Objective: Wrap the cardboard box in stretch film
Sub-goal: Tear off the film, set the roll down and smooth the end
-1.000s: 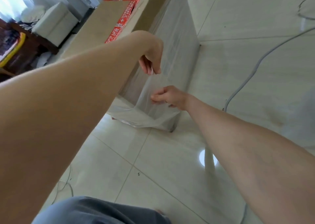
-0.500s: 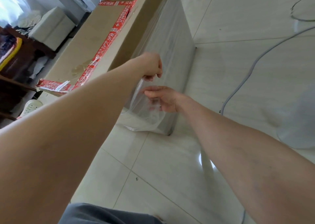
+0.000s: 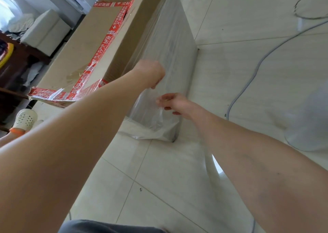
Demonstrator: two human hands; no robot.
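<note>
Floor: pale glossy tiles [image 3: 177,170] run under everything, and a grey cable [image 3: 248,83] snakes across the right side
Box: the long cardboard box [image 3: 79,55] lies on the tiles from near left to far middle, with red printed tape [image 3: 106,43] along its top seams; stretch film [image 3: 172,43] already covers its right long side
Change: a second ago the left hand [image 3: 152,73] was up by the box's top edge and the loose end of the film sagged low at the near corner; now the right hand [image 3: 174,103] sits closer beneath it and the loose end is lifted between them; over the last half second the hands have barely moved, while more of the box's near end and a white clog [image 3: 25,119] have come into view at left
Hard to see: the left fingers are tucked under the back of the hand; clear film blurs the right fingertips; a pale translucent shape [image 3: 310,122] at the right edge cannot be identified; the box's far end is cut off
Left hand: stretched out beside the box's near right corner, knuckles up, fingers curled down and gripping the film's upper edge
Right hand: just below and to the right, apart from the left, fingers loosely bent and pointing left, thumb and forefinger tips at the film; whether they pinch it I cannot tell
</note>
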